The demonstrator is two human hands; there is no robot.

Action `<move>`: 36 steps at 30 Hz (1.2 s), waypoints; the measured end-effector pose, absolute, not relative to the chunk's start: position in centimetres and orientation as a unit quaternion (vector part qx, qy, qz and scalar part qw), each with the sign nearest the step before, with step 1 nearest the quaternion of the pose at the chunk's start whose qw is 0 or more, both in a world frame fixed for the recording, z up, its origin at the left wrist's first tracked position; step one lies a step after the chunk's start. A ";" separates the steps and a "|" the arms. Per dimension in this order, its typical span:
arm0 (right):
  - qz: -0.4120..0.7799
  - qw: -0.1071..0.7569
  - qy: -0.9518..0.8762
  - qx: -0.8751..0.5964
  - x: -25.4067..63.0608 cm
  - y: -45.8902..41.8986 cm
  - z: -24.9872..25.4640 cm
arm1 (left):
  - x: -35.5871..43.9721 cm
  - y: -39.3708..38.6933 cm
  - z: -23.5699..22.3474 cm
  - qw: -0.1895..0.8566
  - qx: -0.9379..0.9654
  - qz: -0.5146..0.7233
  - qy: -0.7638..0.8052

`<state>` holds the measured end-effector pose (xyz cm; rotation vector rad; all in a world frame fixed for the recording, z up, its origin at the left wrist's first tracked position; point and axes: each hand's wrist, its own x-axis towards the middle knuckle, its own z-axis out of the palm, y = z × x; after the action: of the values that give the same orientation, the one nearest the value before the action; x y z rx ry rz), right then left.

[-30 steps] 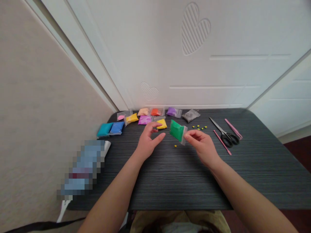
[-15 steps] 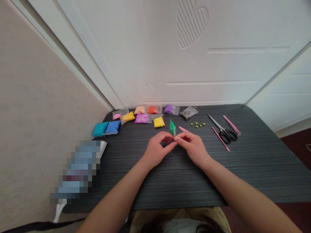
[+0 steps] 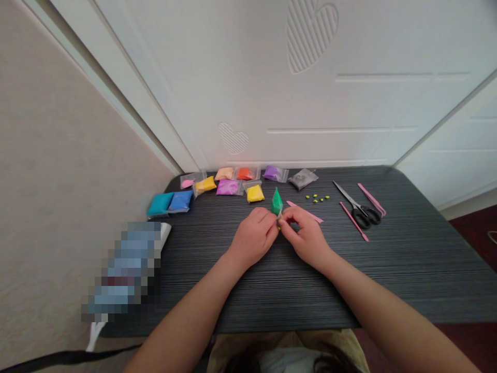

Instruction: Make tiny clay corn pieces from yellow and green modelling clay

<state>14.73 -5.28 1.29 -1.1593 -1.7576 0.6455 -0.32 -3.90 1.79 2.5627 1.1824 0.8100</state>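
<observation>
A small clear bag of green modelling clay (image 3: 277, 202) stands on end over the middle of the table, its green tip pointing away from me. My left hand (image 3: 254, 235) has its fingers closed at the near end of the bag. From the other side, my right hand (image 3: 305, 233) pinches the same end between thumb and forefinger. A tiny yellow bit (image 3: 278, 228) shows between the fingertips; what it belongs to is hidden. Just beyond my right hand lies a flat pink tool (image 3: 306, 212).
Bags of coloured clay, among them a yellow bag (image 3: 255, 194) and a grey bag (image 3: 303, 179), line the back. Several small yellow-and-dark pieces (image 3: 316, 201) lie right of centre. Scissors (image 3: 361, 212), a thin pink stick (image 3: 354, 221) and pink tweezers (image 3: 371, 199) are farther right. A blurred-out object (image 3: 126, 269) stands left.
My left fingers have folded closer together at the bag's near end. The green bag stands a little straighter, and a yellow bit now shows between my fingertips. The view has shifted slightly.
</observation>
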 end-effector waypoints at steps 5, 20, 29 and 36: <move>0.222 0.490 -0.705 -0.462 14.1 -5.4 1.6 | -0.3 -3.9 1.9 0.114 0.857 0.315 0.392; 0.237 0.528 -0.653 -0.488 14.4 -5.3 1.6 | -0.7 -3.9 2.0 0.148 0.791 0.407 0.432; 0.372 0.520 -0.590 -0.494 15.2 -4.8 1.2 | -1.3 -3.6 2.6 0.062 0.862 0.345 0.365; 0.471 0.483 -0.591 -0.442 15.3 -5.0 1.5 | -1.4 -3.3 2.2 0.118 0.868 0.308 0.372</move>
<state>15.27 -5.00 1.46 -1.0760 -1.4399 1.1482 -1.40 -3.29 2.18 2.5390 1.0868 0.8997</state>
